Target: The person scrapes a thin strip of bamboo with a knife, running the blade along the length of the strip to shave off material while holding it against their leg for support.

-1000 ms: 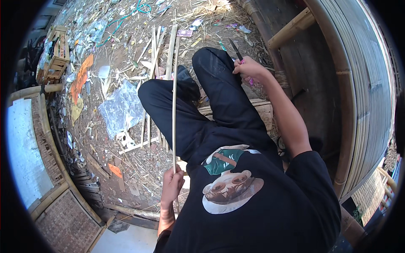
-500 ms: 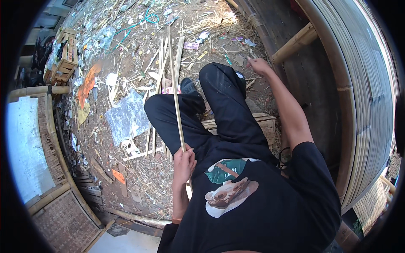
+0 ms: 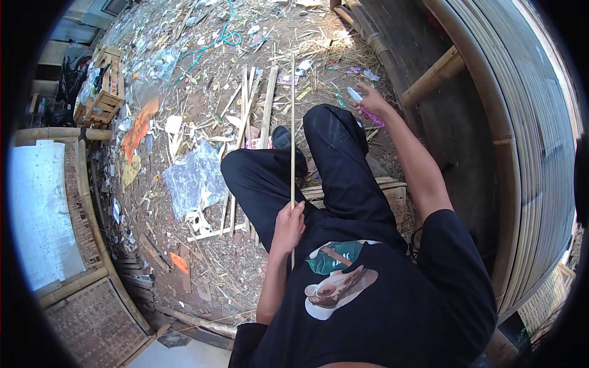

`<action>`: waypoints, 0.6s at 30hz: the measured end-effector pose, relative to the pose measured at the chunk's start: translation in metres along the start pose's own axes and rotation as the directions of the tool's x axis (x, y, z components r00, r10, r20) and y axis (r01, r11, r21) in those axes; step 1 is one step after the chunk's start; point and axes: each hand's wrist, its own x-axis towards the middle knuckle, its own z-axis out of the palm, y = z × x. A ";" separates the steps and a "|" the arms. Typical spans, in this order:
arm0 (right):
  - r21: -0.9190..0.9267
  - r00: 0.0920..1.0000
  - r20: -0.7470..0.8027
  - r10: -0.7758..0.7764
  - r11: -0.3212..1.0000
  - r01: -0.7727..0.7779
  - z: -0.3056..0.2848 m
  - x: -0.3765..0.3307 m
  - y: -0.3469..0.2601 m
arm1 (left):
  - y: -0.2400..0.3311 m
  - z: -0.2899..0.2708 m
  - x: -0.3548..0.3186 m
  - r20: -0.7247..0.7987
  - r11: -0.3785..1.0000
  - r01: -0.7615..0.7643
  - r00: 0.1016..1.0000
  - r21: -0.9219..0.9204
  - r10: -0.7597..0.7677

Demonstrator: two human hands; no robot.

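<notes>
My left hand is closed around a long, thin bamboo strip. The strip stretches away from my lap, between my knees, and its near end passes below my hand beside my shirt. Out past my right knee, my right hand has its fingers bent around a small object with a pale, flat end. Something magenta shows just under that hand; whether it belongs to the same object I cannot tell. More split bamboo strips lie on the ground beyond my left knee.
A bamboo bench runs along my right. Clear plastic sheeting and an orange scrap lie among litter to the left. A wooden crate stands far left, near a woven bamboo panel.
The bamboo strip and my left hand have shifted right, and the strip now points straighter ahead. A pale object and something magenta have come into sight at my right hand.
</notes>
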 end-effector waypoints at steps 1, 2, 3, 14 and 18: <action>-0.231 0.987 -0.157 -0.036 0.973 -0.001 0.003 -0.002 -0.007 | 0.001 0.002 0.003 -0.002 1.000 0.001 1.000 -0.005 -0.001; -0.236 0.989 -0.144 -0.038 0.972 0.003 0.009 -0.012 -0.022 | 0.004 0.003 0.006 -0.006 1.000 0.009 1.000 0.017 -0.009; -0.074 0.991 -0.122 -0.047 0.997 0.038 0.015 -0.027 -0.033 | 0.007 0.004 0.010 -0.009 0.999 0.018 1.000 0.039 -0.017; 0.126 0.994 -0.075 -0.083 0.988 0.092 0.098 -0.136 -0.067 | 0.051 0.047 0.035 -0.097 0.651 -0.130 0.949 0.748 0.300; 0.504 0.998 0.059 -0.026 0.864 -0.007 0.078 -0.127 -0.065 | 0.041 0.025 0.030 0.123 0.947 -0.110 0.990 0.301 0.076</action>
